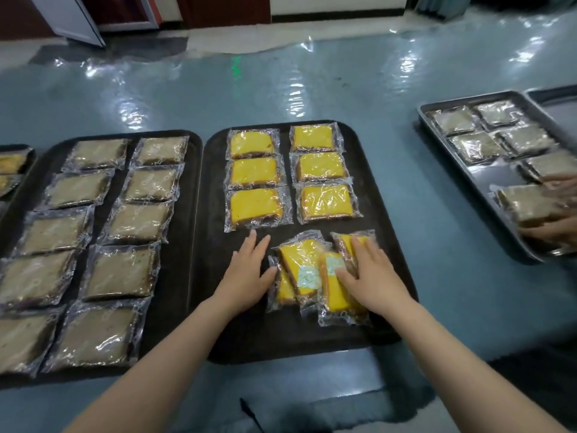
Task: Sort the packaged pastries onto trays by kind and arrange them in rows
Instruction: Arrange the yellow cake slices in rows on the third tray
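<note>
A dark tray (215, 214) in the middle holds several wrapped yellow cake slices (254, 171) in two neat rows. At its near part lies a loose pile of yellow slices (301, 267), overlapping and tilted. My left hand (248, 270) lies flat on the tray, fingers straight, its thumb touching the pile's left edge. My right hand (367, 273) rests with straight fingers on top of the pile's right side. A second dark tray (187, 189) to the left carries several wrapped brown slices (139, 221) in two rows.
A metal tray (487, 189) at the right holds several brown slices; another person's hands (559, 210) grip one there. A further tray edge (18, 151) with yellowish pastries shows at the far left. The table is covered in shiny blue plastic film (281, 89).
</note>
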The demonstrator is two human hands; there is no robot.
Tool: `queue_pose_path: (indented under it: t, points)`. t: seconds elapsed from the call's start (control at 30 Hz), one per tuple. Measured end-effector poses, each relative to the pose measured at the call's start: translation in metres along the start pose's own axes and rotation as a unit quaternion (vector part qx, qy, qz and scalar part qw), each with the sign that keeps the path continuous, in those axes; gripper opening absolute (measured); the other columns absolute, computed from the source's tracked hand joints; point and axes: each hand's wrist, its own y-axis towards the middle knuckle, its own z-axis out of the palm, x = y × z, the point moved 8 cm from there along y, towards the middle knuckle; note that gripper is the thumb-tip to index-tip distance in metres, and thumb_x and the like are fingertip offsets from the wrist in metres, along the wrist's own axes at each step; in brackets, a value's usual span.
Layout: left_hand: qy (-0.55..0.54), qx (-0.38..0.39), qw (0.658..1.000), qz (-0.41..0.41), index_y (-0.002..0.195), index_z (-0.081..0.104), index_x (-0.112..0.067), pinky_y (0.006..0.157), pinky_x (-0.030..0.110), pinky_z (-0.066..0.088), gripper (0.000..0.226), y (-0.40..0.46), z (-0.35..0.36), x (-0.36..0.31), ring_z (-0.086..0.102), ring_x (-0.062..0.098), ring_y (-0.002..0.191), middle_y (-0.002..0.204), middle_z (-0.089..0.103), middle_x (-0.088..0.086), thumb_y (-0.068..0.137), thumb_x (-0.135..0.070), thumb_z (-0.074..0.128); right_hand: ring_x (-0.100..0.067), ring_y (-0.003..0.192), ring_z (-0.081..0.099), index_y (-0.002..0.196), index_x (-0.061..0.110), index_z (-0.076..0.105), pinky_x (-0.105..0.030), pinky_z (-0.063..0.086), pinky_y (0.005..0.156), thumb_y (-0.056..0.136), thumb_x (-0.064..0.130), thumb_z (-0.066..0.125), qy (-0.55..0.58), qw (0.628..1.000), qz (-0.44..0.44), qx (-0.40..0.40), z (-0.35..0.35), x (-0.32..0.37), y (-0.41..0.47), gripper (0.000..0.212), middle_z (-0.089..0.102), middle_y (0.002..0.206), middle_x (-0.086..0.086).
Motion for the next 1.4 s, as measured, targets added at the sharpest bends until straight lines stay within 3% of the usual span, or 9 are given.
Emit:
queue_pose_path:
  t: [0.1, 0.2, 0.53, 0.7, 0.87, 1.0, 1.13, 1.27, 1.4]
  points:
    - [-0.032, 0.017, 0.998, 0.059, 0.150, 0.016, -0.028, 0.117, 0.044, 0.004, 0.061, 0.002, 0.013, -0.042, -0.005, 0.017, 0.144, 0.159, -0.003, -0.001, 0.096, -0.041, 0.041, -0.030, 0.147, -0.007, 0.153, 0.031, -0.003, -0.053, 0.008, 0.116, 0.095, 0.057, 0.036, -0.015, 0.999, -0.028, 0.010, 0.020, 0.008, -0.015, 0.074, -0.010, 0.161, -0.002]
    - [0.027, 0.041, 0.997, 0.058, 0.150, 0.012, -0.029, 0.116, 0.045, -0.002, 0.065, 0.000, 0.028, -0.055, -0.015, 0.024, 0.143, 0.159, -0.005, 0.000, 0.095, -0.051, 0.037, -0.031, 0.147, -0.011, 0.153, 0.030, -0.005, -0.053, 0.004, 0.115, 0.097, 0.055, 0.031, -0.024, 0.999, -0.033, 0.000, 0.032, 0.019, -0.022, 0.072, -0.013, 0.161, -0.004]
    - [0.081, 0.036, 0.996, -0.003, 0.148, 0.015, -0.035, 0.115, 0.051, 0.009, 0.071, -0.038, 0.015, 0.010, -0.001, 0.025, 0.145, 0.159, 0.001, -0.007, 0.088, -0.060, 0.043, -0.030, 0.145, -0.021, 0.152, 0.029, -0.012, -0.048, 0.003, 0.118, 0.094, 0.056, 0.038, -0.050, 0.995, -0.081, -0.017, 0.061, 0.075, -0.037, 0.081, -0.023, 0.158, -0.004]
    - [0.097, 0.031, 0.995, -0.013, 0.147, 0.019, -0.032, 0.116, 0.047, 0.011, 0.070, -0.055, 0.006, 0.038, 0.004, 0.025, 0.145, 0.159, 0.006, -0.002, 0.088, -0.058, 0.046, -0.024, 0.145, -0.020, 0.154, 0.029, -0.003, -0.042, 0.005, 0.120, 0.094, 0.043, 0.046, -0.072, 0.987, -0.142, 0.001, 0.078, 0.114, -0.047, 0.078, -0.016, 0.160, -0.001]
    - [0.084, 0.035, 0.996, 0.007, 0.147, 0.025, -0.030, 0.117, 0.035, 0.007, 0.064, -0.066, -0.004, 0.051, 0.005, 0.021, 0.145, 0.158, 0.010, 0.001, 0.091, -0.051, 0.047, -0.021, 0.148, -0.010, 0.153, 0.031, 0.007, -0.045, 0.009, 0.119, 0.093, 0.033, 0.044, -0.078, 0.986, -0.150, 0.003, 0.078, 0.126, -0.052, 0.071, -0.007, 0.162, 0.002]
    - [0.093, 0.044, 0.995, -0.003, 0.147, 0.028, -0.031, 0.113, 0.036, 0.016, 0.052, -0.068, -0.012, 0.059, 0.017, 0.027, 0.142, 0.158, 0.013, 0.005, 0.097, -0.045, 0.038, -0.023, 0.148, 0.004, 0.140, 0.025, 0.033, -0.049, 0.005, 0.118, 0.089, 0.021, 0.049, -0.081, 0.990, -0.073, -0.090, 0.048, 0.102, -0.053, 0.054, 0.013, 0.160, -0.001]
    - [0.146, 0.054, 0.988, -0.021, 0.149, 0.021, -0.029, 0.111, 0.037, 0.018, 0.059, -0.065, -0.015, 0.058, 0.022, 0.032, 0.139, 0.155, 0.021, 0.012, 0.096, -0.033, 0.047, -0.025, 0.140, 0.022, 0.130, 0.028, 0.048, -0.042, 0.018, 0.115, 0.085, 0.006, 0.048, -0.126, 0.978, -0.022, -0.167, 0.020, 0.073, -0.051, 0.050, 0.033, 0.151, -0.003]
    - [0.113, -0.003, 0.992, -0.050, 0.145, 0.027, -0.027, 0.103, 0.034, 0.027, 0.072, -0.060, -0.027, 0.057, 0.040, 0.028, 0.124, 0.136, 0.047, 0.006, 0.084, -0.031, 0.065, -0.023, 0.124, 0.040, 0.127, 0.025, 0.051, -0.038, 0.035, 0.101, 0.088, 0.011, 0.049, -0.102, 0.981, -0.042, -0.161, 0.014, 0.061, -0.044, 0.041, 0.049, 0.134, 0.002]
    - [0.036, -0.034, 0.993, -0.104, 0.132, 0.041, -0.027, 0.088, 0.035, 0.041, 0.068, -0.056, -0.039, 0.064, 0.049, 0.026, 0.108, 0.117, 0.059, 0.001, 0.073, -0.032, 0.074, -0.023, 0.132, 0.036, 0.135, 0.029, 0.045, -0.042, 0.031, 0.109, 0.093, 0.012, 0.046, -0.106, 0.982, -0.054, -0.144, 0.013, 0.055, -0.033, 0.045, 0.043, 0.142, 0.001]
